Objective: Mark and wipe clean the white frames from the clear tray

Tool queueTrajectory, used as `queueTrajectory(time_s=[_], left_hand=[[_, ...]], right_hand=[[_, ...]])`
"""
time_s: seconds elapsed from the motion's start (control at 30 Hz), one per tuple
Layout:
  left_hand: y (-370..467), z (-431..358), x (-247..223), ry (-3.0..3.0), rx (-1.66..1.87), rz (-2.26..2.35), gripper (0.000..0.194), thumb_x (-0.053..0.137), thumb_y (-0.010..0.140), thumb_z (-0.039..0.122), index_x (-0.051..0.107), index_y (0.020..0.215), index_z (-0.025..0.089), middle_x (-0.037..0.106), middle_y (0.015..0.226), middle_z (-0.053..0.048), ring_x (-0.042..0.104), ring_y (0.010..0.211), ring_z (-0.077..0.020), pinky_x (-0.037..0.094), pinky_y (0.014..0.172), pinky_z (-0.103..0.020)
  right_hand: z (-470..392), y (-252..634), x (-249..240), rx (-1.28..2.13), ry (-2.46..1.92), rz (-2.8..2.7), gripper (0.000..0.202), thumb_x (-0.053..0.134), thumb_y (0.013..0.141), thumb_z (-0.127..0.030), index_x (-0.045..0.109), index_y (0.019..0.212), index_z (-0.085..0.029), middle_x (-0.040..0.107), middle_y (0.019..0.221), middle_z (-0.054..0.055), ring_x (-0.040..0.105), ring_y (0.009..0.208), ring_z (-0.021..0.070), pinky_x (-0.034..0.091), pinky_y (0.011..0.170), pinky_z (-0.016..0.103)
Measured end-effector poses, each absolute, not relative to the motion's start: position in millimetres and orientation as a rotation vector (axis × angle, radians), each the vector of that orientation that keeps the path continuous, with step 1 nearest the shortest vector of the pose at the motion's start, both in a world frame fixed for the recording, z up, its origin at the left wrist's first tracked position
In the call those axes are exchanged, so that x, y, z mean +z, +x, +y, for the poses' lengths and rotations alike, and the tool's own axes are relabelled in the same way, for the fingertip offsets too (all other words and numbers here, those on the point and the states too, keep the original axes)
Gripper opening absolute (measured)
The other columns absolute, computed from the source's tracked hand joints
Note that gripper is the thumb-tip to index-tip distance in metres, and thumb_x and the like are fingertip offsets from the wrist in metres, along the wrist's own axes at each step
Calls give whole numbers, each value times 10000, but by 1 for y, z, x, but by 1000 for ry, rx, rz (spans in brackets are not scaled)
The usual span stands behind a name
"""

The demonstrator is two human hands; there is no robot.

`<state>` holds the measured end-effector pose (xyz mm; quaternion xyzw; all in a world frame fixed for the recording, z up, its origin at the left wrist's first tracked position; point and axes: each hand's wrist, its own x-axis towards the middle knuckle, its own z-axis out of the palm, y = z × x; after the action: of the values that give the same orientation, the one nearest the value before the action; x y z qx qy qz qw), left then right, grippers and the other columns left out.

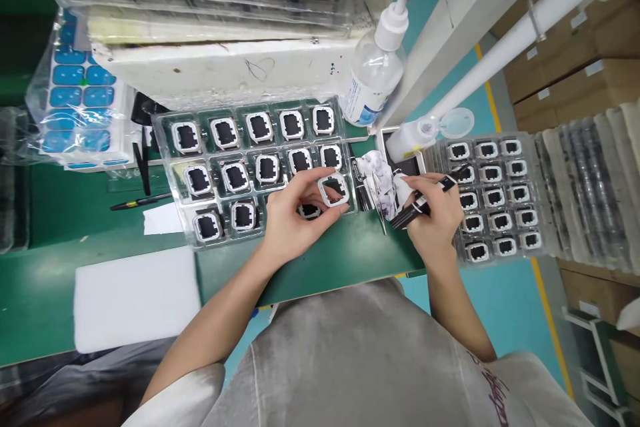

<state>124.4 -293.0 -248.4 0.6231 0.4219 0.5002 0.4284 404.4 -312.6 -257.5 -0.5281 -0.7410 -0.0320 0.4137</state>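
Pinched between the thumb and fingers of my left hand [293, 217] is a small square white-rimmed frame [324, 195] with a dark middle. It is held just over the right end of a clear plastic tray [167, 163], where several similar frames sit in pockets. My right hand [437, 217] is closed around a black marker pen [409, 215] with white print, slanting down to the left. Crumpled, stained white tissue [373, 170] lies beside my right fingers, and its edge meets them. Metal tweezers [380, 210] rest at the tissue.
A pump bottle [375, 73] and a smaller squeeze bottle [413, 137] stand behind the tissue. Another filled tray [477, 199] is at the right. Stacked trays [225, 13] rise at the back. A white foam sheet [137, 297] and a pen [140, 201] lie left.
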Motion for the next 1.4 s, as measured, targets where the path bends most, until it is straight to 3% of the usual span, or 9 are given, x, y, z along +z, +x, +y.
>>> queueTrajectory(time_s=[0.17, 0.33, 0.5, 0.63, 0.73, 0.87, 0.97, 1.13, 1.4], left_hand=[[123, -291, -248, 1554, 1267, 1055, 515, 951, 922, 237, 740, 1391, 236, 837, 915, 16, 839, 847, -136, 716, 784, -195], [123, -292, -247, 1556, 1260, 1060, 506, 947, 931, 269, 744, 1393, 235, 820, 879, 16, 851, 878, -162, 722, 781, -216], [123, -292, -247, 1528, 1247, 1052, 509, 958, 929, 326, 746, 1384, 235, 829, 901, 4, 839, 838, -157, 720, 778, -223], [122, -291, -248, 1497, 1203, 1080, 532, 962, 918, 367, 742, 1381, 225, 844, 946, -17, 818, 781, -149, 718, 761, -241], [122, -290, -247, 1470, 1181, 1095, 536, 959, 913, 376, 740, 1378, 223, 847, 960, -24, 813, 771, -150, 716, 763, -250], [121, -289, -245, 1466, 1165, 1101, 522, 952, 915, 379, 741, 1371, 235, 848, 963, -18, 821, 791, -161, 719, 781, -265], [120, -288, -247, 1473, 1180, 1084, 510, 947, 921, 362, 742, 1371, 237, 850, 962, -9, 815, 781, -148, 710, 774, -248], [120, -287, -249, 1459, 1177, 1083, 538, 959, 910, 405, 742, 1373, 236, 852, 961, -11, 807, 768, -152, 714, 764, -261], [119, -286, -247, 1418, 1182, 1098, 545, 962, 901, 410, 740, 1369, 240, 845, 947, -7, 799, 766, -151, 711, 768, -266]], right_hand=[[-298, 394, -254, 151, -1096, -1362, 62, 722, 1059, -239, 661, 1073, -239, 773, 1041, 38, 784, 1032, 241, 647, 967, 450], [-292, 392, -252, 377, -973, -1219, 229, 706, 1079, -325, 489, 1079, -253, 790, 1348, 110, 793, 1276, 306, 668, 1098, 566], [-293, 383, -246, 539, -1023, -1274, 416, 627, 1097, -564, 328, 1089, -275, 777, 1277, 116, 821, 1152, 328, 672, 1075, 636], [-292, 372, -238, 641, -1105, -1293, 424, 564, 1099, -581, 267, 1082, -279, 716, 1099, 62, 730, 807, 244, 611, 669, 415], [-289, 366, -234, 775, -1032, -1292, 497, 698, 1030, -567, 296, 1078, -279, 716, 1130, 50, 600, 685, 175, 487, 578, 329], [-284, 360, -230, 876, -997, -1262, 595, 766, 989, -644, 307, 1035, -267, 762, 1076, 53, 617, 667, 189, 540, 615, 371], [-283, 355, -227, 1008, -933, -1219, 568, 742, 1034, -658, 324, 1030, -273, 757, 981, 18, 752, 841, 244, 661, 706, 409], [-281, 350, -223, 1155, -918, -1253, 562, 655, 1076, -707, 297, 1049, -275, 768, 1313, 81, 797, 1255, 315, 719, 1008, 623], [-271, 342, -222, 1033, -880, -1254, 572, 697, 1045, -680, 295, 1030, -274, 766, 1272, 85, 814, 1166, 316, 713, 1006, 639]])
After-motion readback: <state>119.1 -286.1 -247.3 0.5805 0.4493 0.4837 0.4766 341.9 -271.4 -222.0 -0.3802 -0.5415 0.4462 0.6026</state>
